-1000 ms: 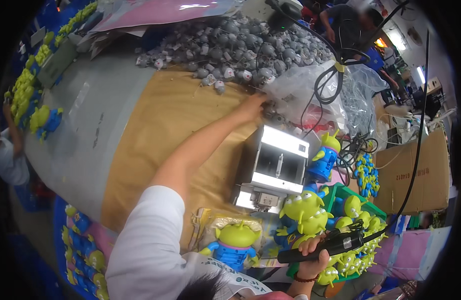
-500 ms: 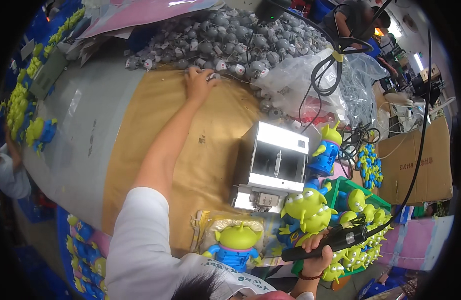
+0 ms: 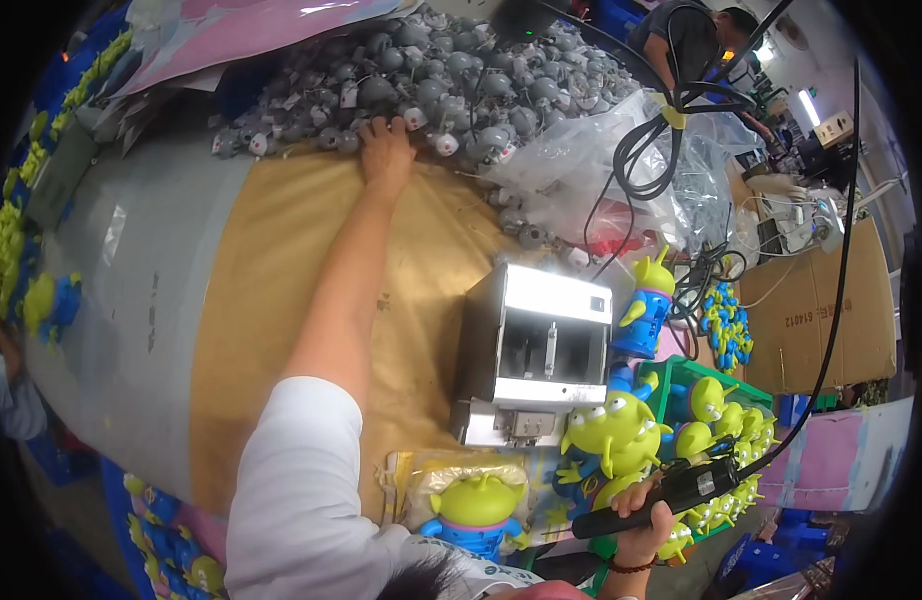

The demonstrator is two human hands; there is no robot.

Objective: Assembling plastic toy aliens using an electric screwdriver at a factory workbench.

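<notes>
My left hand (image 3: 387,155) is stretched far forward to the near edge of a heap of grey round parts (image 3: 461,85). Its fingers are slightly apart, tips touching the parts; no held piece shows. At the lower right my right hand (image 3: 641,525) is wrapped round a black electric screwdriver (image 3: 671,497), its thin tip pointing left and its cord running up to the right. Close in front of me a green and blue alien toy figure (image 3: 474,510) lies on a yellow-edged padded pad (image 3: 406,475). More green toy heads (image 3: 613,432) stand beside the screwdriver.
A white and silver box-shaped device (image 3: 541,345) stands on the brown table cover (image 3: 311,260). Behind it is a toy figure (image 3: 646,305). A green crate (image 3: 671,375) of toys, clear plastic bags (image 3: 571,170), a hanging coiled cable (image 3: 646,150) and a cardboard box (image 3: 826,310) occupy the right.
My left hand has moved slightly forward onto the edge of the grey heap. The screwdriver stays in my right hand, slightly lower. The whole view has shifted a little.
</notes>
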